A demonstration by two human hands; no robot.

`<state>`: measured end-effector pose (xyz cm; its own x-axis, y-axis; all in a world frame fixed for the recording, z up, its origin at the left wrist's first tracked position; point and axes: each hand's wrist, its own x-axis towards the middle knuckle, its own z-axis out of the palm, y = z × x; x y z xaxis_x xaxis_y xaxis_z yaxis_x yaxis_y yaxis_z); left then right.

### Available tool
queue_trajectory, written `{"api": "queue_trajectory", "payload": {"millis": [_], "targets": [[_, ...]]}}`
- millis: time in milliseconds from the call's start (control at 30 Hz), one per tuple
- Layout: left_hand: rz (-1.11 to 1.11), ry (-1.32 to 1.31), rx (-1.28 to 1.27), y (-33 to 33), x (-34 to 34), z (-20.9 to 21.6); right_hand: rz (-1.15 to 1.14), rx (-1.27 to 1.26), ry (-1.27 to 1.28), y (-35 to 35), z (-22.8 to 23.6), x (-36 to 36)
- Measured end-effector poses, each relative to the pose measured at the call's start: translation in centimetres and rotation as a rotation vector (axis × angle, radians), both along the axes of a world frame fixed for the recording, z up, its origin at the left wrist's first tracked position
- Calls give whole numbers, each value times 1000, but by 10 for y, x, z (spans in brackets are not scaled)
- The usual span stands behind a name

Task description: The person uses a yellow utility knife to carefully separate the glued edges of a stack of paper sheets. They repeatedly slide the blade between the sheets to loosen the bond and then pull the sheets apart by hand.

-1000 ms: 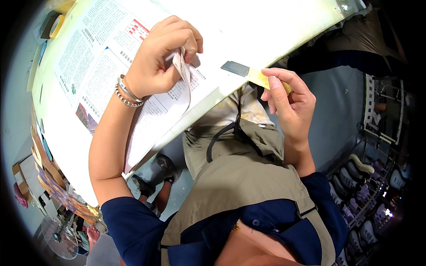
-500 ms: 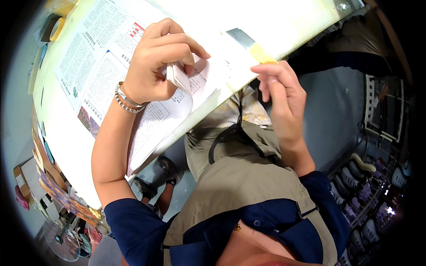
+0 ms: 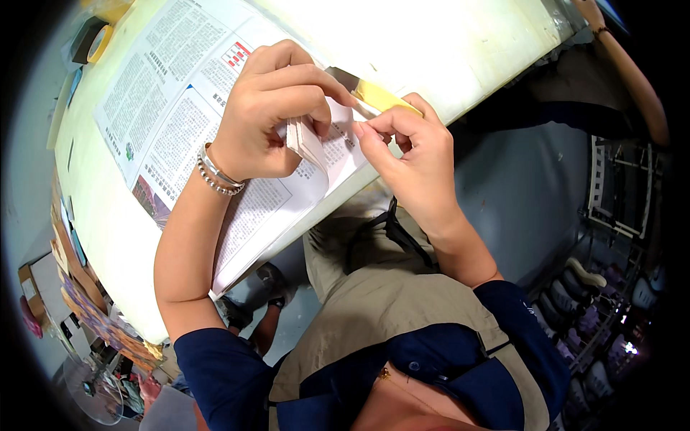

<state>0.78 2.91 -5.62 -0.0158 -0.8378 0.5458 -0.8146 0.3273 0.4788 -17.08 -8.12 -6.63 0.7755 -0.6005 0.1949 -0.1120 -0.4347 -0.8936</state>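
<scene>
Printed newspaper sheets (image 3: 259, 205) lie at the table's near edge, and my left hand (image 3: 277, 108) is closed on a folded wad of paper (image 3: 307, 142) standing up from them. My right hand (image 3: 413, 154) is at the sheets' right edge, close to the left fingertips, its thumb and forefinger drawn together. Behind its fingers shows a flat tool with a yellow handle (image 3: 384, 97) and a grey blade, held in that hand. Fingers hide part of the tool, and whether the fingertips also pinch paper is unclear.
The pale table (image 3: 431, 50) stretches away in front of me. A yellow tape roll (image 3: 99, 44) stands at its far left. At the right are another person's arm (image 3: 632, 79) and a rack of shoes (image 3: 575, 302). A fan (image 3: 90, 388) is at lower left.
My right hand has moved left with the yellow-handled tool, up to the sheets' edge, and its thumb and forefinger have come together. The left hand keeps its hold on the folded paper.
</scene>
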Motion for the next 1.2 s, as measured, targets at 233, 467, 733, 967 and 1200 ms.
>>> {"api": "queue_trajectory", "payload": {"millis": [233, 467, 733, 967, 1200], "targets": [[2, -6, -9, 3, 2, 3, -12, 46, -22, 4, -1, -1], [-27, 4, 0, 5, 2, 8, -10, 62, -31, 3, -5, -4], [-60, -127, 68, 5, 5, 9, -43, 198, -94, 4, -11, -2], [-50, -188, 21, 5, 2, 7, -31, 196, -58, 3, -11, -3], [-58, -159, 47, 5, 3, 9, -12, -204, -113, -19, -2, -11]]}}
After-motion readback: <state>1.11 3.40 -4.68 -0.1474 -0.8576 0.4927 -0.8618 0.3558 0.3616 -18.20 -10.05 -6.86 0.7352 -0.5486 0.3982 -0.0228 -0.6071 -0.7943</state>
